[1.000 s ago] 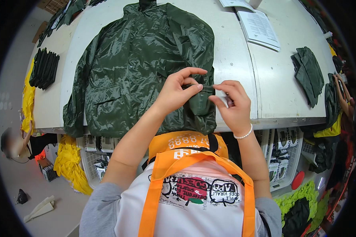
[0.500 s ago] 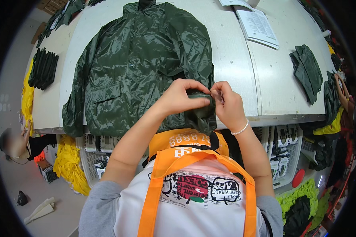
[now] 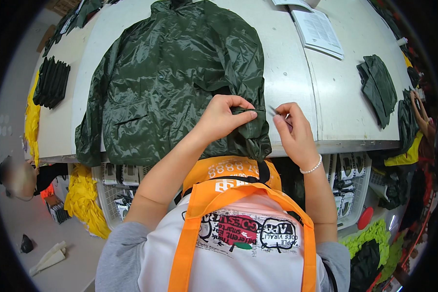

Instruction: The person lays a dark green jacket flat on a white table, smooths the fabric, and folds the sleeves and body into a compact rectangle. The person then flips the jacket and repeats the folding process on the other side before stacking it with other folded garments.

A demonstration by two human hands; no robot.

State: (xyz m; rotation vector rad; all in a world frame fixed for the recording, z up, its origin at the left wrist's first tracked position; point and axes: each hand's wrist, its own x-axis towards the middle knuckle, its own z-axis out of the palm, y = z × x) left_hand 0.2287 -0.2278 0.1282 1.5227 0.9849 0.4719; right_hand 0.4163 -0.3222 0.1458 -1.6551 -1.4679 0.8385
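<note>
Here, your left hand (image 3: 224,117) pinches a fold (image 3: 253,128) of the dark green jacket (image 3: 151,82) between thumb and forefinger, while the grip of your right hand (image 3: 297,138) closes around a small tool (image 3: 288,122), its kind hard to tell; the thin tip sits just beside the fold, apart from it. To work cleanly, I'd hold the pinched edge flat and taut, bring the tip in along the edge rather than straight into it, and leave your left fingertips out of its path, since such thin, slick cloth probably slips and snags easily. The jacket lies spread on the table (image 3: 289,92), at its near edge and left of the long seam. Its collar (image 3: 180,4) points to the far edge and its hem (image 3: 131,160) comes to the near edge, so the long axis runs across the table from far to near. The sleeve (image 3: 88,134) on your left lies down along the body, cuff toward the near edge.
</note>
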